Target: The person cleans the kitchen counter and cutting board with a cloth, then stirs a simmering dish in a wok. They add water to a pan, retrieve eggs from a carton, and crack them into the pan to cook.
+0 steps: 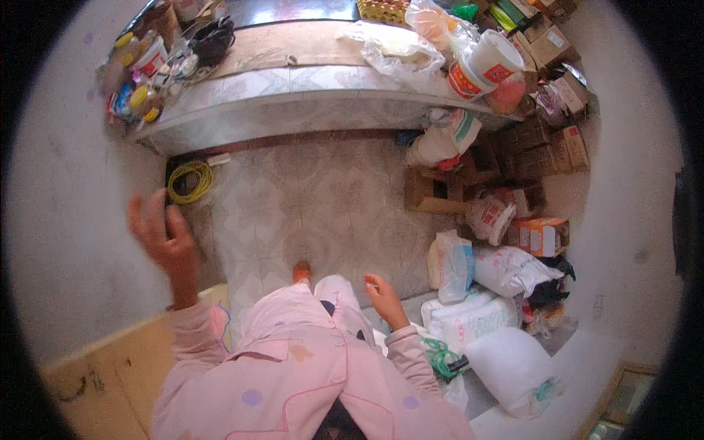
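My left hand (159,231) is raised near the left wall, its fingers apart and slightly blurred, with no object visible in it. Just beyond it, a coil of yellow hose or cable (190,182) lies in the floor corner. My right hand (384,297) hangs beside my right leg with its fingers loosely curled; nothing shows in it. To its right are a white packed sack (467,319) and an upright plastic bag (453,267). Below me, one orange-brown shoe (302,272) stands on the patterned tile floor (275,203).
A tiled ledge (247,82) runs across the far side. On it stand white buckets (498,55), plastic bags (404,49) and jars (146,99). Cardboard boxes (440,190) and white sacks (514,368) line the right wall. A wooden door (110,379) is at lower left.
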### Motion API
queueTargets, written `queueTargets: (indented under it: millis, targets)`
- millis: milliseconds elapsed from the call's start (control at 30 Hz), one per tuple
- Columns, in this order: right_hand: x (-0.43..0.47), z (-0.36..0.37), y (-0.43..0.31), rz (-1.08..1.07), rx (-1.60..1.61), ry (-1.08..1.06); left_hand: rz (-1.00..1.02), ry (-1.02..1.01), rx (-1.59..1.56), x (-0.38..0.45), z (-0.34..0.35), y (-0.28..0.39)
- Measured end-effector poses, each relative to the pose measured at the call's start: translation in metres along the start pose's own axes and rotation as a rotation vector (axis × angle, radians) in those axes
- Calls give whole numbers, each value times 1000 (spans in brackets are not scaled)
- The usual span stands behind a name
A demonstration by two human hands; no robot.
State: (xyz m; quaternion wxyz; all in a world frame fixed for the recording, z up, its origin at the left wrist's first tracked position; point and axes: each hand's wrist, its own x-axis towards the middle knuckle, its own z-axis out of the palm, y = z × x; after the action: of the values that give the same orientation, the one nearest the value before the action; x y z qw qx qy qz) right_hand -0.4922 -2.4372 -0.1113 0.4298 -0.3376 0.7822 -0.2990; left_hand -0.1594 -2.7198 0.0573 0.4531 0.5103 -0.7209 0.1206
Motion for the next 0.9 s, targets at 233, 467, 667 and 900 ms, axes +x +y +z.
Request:
queueTargets:
  millis: [233, 467, 667, 900]
  targets:
    - [186, -89, 4, 97, 151, 75, 229, -411, -258, 53, 207, 127]
    - [420, -187, -147, -316, -66, 121, 7, -753, -113, 65, 321, 103]
    - [615, -240, -307, -473, -180, 126, -398, -798, -31, 79, 377, 70]
    - [815, -269, -383, -578, -228, 325, -395, -744, 32, 172, 481, 64]
